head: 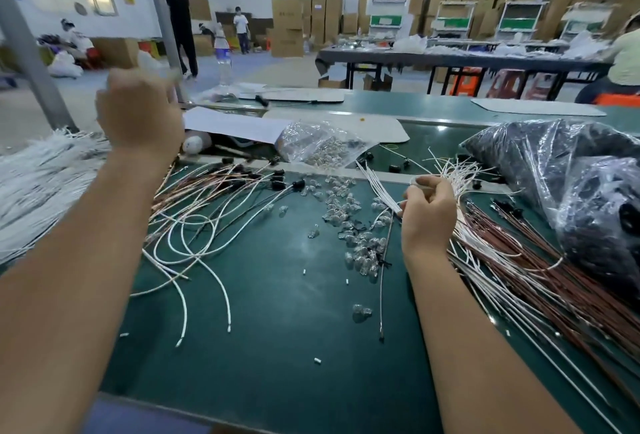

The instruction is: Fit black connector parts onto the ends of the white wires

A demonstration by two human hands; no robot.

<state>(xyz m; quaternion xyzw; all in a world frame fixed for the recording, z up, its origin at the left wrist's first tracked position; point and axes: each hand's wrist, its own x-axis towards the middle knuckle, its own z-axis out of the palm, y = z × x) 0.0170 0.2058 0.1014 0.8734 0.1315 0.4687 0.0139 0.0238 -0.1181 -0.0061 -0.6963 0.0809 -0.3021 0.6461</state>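
The left hand (140, 111) is raised above the table (277, 322), fingers curled into a fist; whether it holds anything cannot be told. The right hand (427, 211) rests low, fingers curled round a bundle of white wires (379, 187) fanning beyond it.

Green table (277, 329): loose white wires (194, 239); brown wires (540, 281); clear bulbs (360, 246); black connectors (278, 180); plastic bags (568, 177).

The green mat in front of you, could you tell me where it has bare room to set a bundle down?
The green mat is barest near its front edge, between the two forearms, with only a few small white bits there. Left is crowded with looped white wires; the middle holds scattered clear parts; right is covered by the wire bundle and black bag.
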